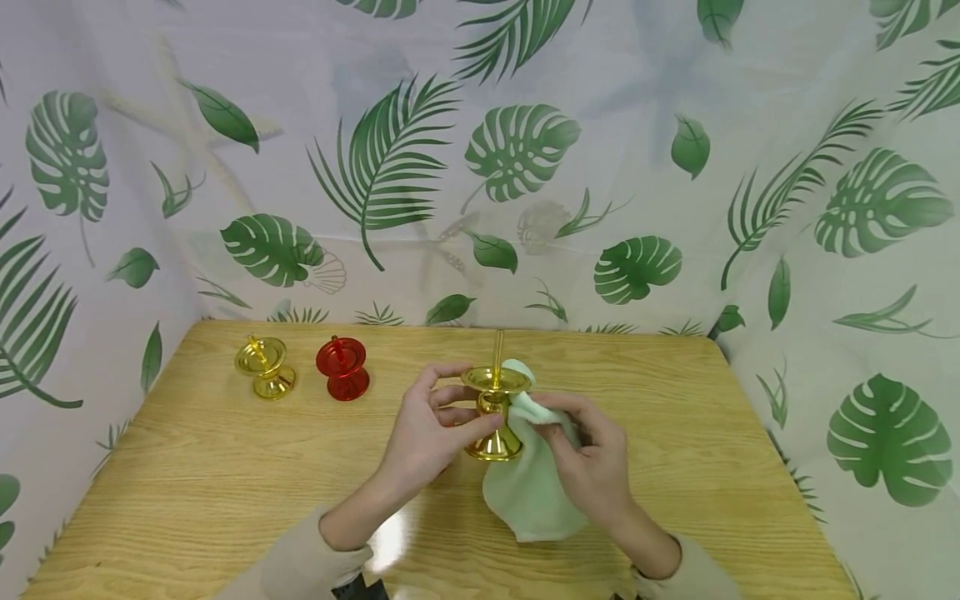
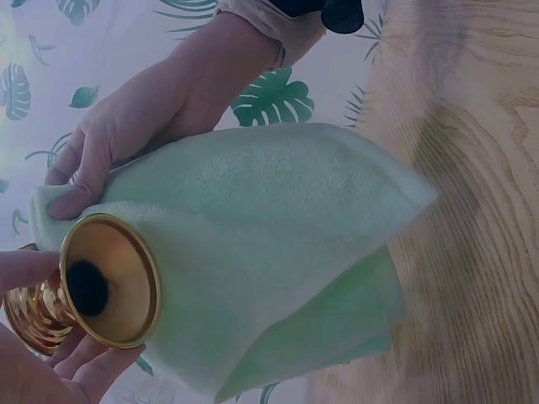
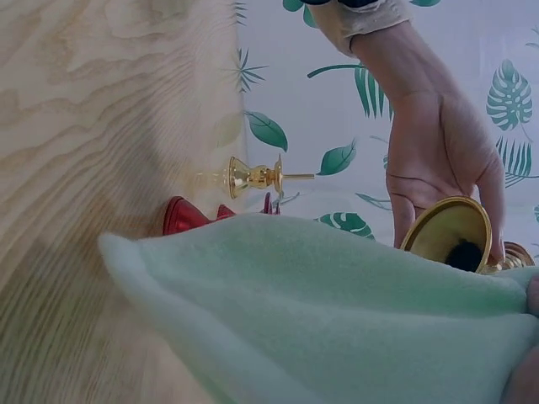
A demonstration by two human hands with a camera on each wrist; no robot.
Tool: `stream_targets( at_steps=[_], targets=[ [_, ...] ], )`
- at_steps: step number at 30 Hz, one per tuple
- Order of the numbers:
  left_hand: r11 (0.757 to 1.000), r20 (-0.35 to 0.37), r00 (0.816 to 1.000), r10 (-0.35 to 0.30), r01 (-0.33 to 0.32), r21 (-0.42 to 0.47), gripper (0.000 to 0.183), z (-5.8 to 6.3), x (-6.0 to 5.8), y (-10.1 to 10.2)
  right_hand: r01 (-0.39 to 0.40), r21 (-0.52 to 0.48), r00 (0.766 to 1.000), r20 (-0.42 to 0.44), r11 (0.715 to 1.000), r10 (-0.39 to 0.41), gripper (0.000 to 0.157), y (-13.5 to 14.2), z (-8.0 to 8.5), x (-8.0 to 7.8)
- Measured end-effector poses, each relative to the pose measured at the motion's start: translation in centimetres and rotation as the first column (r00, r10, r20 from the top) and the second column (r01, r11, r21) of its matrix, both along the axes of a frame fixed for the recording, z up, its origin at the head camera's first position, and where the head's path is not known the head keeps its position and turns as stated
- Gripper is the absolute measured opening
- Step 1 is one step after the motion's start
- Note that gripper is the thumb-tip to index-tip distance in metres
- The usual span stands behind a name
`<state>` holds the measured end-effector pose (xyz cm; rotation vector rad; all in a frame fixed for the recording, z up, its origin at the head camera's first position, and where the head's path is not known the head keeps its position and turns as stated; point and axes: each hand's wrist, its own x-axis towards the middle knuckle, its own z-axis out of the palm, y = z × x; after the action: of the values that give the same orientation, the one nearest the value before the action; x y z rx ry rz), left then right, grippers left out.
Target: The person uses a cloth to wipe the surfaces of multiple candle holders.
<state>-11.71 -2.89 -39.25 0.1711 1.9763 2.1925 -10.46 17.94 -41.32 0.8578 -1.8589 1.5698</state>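
My left hand (image 1: pixel 427 429) grips a shiny gold candle holder (image 1: pixel 491 442) by its stem, with the thumb across the front. The holder is upright above the table, its thin spike pointing up from a shallow dish. In the left wrist view its round hollow base (image 2: pixel 126 295) shows a dark spot inside. My right hand (image 1: pixel 596 462) pinches a pale green cloth (image 1: pixel 536 500) at the holder's right side, just under the dish. The cloth hangs down in loose folds and hides part of the holder's right edge.
A second gold candle holder (image 1: pixel 274 383) stands at the back left of the wooden table (image 1: pixel 300 500), with a red candle holder (image 1: pixel 348 385) to its right. A white backdrop (image 1: pixel 420 50) printed with green leaves rises behind the table and along both sides.
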Motion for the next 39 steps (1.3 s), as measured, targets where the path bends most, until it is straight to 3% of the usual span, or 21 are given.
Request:
stream_targets(
  at_steps=[6,10,16,26,32,39],
  targets=[
    [1.0,-0.001,1.0,0.013,-0.013,-0.014,0.069,0.0,-0.2,-0.2,0.0,0.009,1.0,0.024,1.0,0.0,0.026,0.1,-0.2,-0.3],
    [0.999,-0.012,1.0,-0.001,0.0,-0.033,0.073,0.1,-0.2,-0.4,0.044,0.06,0.997,0.059,0.997,-0.048,0.028,0.3,0.0,-0.3],
    [0.999,-0.053,0.999,-0.007,0.004,-0.044,0.072,0.5,-0.6,-1.4,0.098,0.149,0.993,0.048,0.984,-0.106,0.033,1.1,1.1,-0.2],
    [0.988,-0.185,0.98,0.073,-0.097,-0.121,0.072,0.8,-1.8,-5.0,0.185,0.198,0.983,-0.026,0.963,-0.184,0.038,2.9,2.2,-0.5],
    [0.975,-0.267,0.957,0.117,-0.161,-0.151,0.072,0.1,-3.2,-7.3,0.249,0.236,0.967,-0.008,0.939,-0.255,0.036,4.1,2.4,-0.7],
    [0.959,-0.227,0.963,0.145,-0.194,-0.207,0.071,-2.0,-5.2,-9.1,0.326,0.31,0.941,-0.017,0.893,-0.338,0.032,5.3,2.5,-0.6]
  ],
)
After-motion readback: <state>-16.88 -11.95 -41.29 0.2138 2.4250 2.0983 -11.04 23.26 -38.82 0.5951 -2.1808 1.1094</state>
